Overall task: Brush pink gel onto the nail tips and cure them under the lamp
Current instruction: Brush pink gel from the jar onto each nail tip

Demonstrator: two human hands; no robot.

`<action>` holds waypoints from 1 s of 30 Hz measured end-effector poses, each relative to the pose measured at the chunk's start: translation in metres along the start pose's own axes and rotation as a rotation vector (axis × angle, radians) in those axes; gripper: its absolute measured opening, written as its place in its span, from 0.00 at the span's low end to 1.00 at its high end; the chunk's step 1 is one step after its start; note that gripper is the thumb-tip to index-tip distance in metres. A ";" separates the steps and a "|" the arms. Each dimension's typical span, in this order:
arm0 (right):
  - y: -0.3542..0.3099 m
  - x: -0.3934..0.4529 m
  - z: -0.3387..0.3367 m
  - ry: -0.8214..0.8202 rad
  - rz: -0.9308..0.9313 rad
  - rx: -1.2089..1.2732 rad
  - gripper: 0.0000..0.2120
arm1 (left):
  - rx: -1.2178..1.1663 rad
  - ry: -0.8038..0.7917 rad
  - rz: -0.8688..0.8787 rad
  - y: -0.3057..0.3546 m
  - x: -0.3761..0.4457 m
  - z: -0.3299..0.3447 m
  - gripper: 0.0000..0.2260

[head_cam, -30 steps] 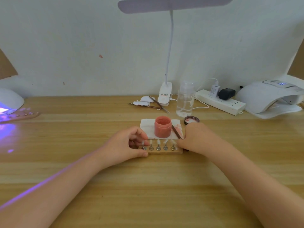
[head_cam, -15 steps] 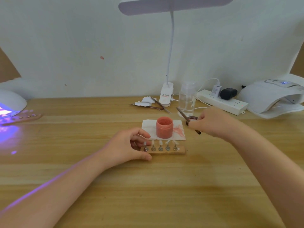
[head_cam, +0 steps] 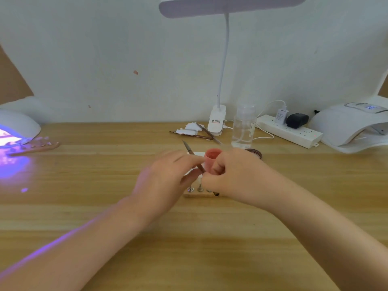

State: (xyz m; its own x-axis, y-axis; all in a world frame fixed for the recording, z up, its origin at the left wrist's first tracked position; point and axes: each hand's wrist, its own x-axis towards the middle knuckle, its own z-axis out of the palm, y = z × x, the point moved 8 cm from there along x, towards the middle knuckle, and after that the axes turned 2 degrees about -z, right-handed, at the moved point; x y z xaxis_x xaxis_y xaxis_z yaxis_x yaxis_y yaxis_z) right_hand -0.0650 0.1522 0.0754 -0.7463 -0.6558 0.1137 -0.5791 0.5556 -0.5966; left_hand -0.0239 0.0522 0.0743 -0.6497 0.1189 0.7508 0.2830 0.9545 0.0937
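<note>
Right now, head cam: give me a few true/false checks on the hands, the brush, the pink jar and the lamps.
1. The right hand holds the brush. True.
2. The pink jar has its lid on. False: it is open, and a dark lid lies on the desk to its right.
3. The lamp on the left glows purple. True.
4. A strip of nail tips lies in front of that lamp. True.
5. The nail holder near the hands sits under the lamp on the right. False: it is mid-desk, in front of the jar.
6. The left hand grips the jar. False: it is blurred, beside the brush, left of the jar.
</note>
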 end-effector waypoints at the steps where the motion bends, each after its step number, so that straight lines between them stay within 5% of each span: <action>1: -0.004 -0.001 0.000 0.004 -0.019 -0.005 0.22 | 0.031 0.026 0.039 0.001 0.000 -0.002 0.12; 4: -0.006 -0.001 -0.015 0.026 -0.024 -0.001 0.23 | 0.054 0.088 0.041 -0.006 0.005 -0.012 0.13; 9: 0.050 0.007 -0.070 0.232 0.169 -0.042 0.20 | -0.430 0.203 -0.389 -0.045 0.024 -0.027 0.08; 14: 0.099 0.008 -0.025 0.001 0.090 -0.129 0.14 | -0.668 0.301 -0.603 -0.059 0.041 -0.018 0.08; 18: 0.111 0.008 -0.005 0.039 0.013 -0.169 0.30 | -0.607 0.141 -0.639 -0.054 0.065 0.011 0.08; 23: 0.102 0.011 0.005 0.112 -0.096 -0.254 0.22 | -0.505 -0.102 -0.606 -0.042 0.078 0.051 0.08; 30: 0.104 0.009 0.004 0.168 -0.129 -0.212 0.19 | -0.427 -0.228 -0.549 -0.040 0.071 0.074 0.08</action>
State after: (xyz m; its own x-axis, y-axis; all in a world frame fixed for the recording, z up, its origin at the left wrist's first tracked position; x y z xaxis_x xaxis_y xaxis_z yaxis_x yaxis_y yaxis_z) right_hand -0.1305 0.2018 0.0113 -0.6960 -0.6438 0.3181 -0.7149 0.5795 -0.3913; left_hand -0.1337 0.0428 0.0759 -0.8947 -0.2474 0.3718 0.0944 0.7089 0.6990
